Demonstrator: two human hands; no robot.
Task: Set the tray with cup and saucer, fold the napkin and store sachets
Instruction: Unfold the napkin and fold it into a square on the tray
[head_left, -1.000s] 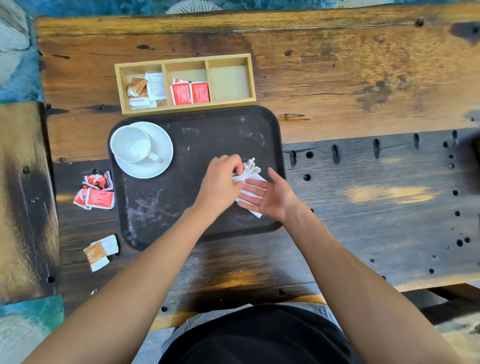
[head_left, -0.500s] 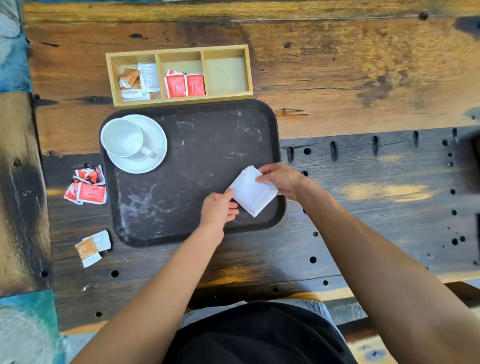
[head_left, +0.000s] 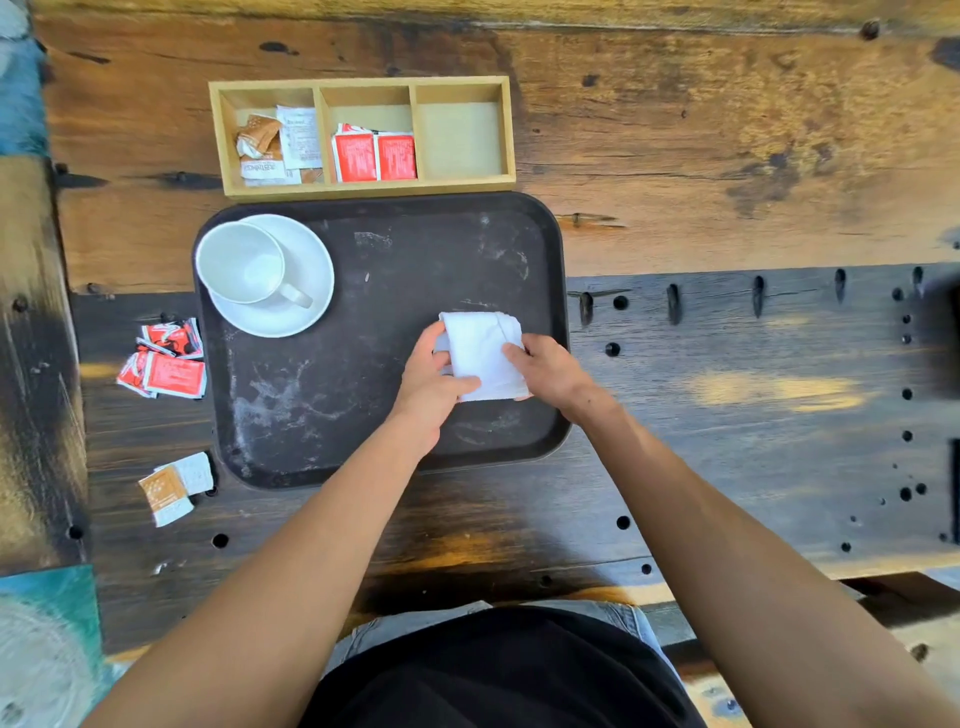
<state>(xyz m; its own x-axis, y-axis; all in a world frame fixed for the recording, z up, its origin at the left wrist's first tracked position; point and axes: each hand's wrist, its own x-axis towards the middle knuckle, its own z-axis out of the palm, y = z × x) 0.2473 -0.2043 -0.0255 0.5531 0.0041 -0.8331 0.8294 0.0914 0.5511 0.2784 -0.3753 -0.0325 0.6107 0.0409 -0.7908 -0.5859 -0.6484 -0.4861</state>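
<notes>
Right of centre in the frame, on the tray (head_left: 384, 436), both hands are pinching the folded napkin (head_left: 480, 353): left hand (head_left: 434, 382), right hand (head_left: 550, 371). It is looking soft, light and floppy; gripping its folded edges seems wisest.

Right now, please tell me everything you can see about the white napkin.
The napkin is white, looks like soft cloth or thick paper, and is folded into a compact rectangle with layered edges showing at its upper right. It sits over the right part of the dark tray. The left hand grips its left side, thumb across the lower edge; the right hand holds its right side.
</notes>
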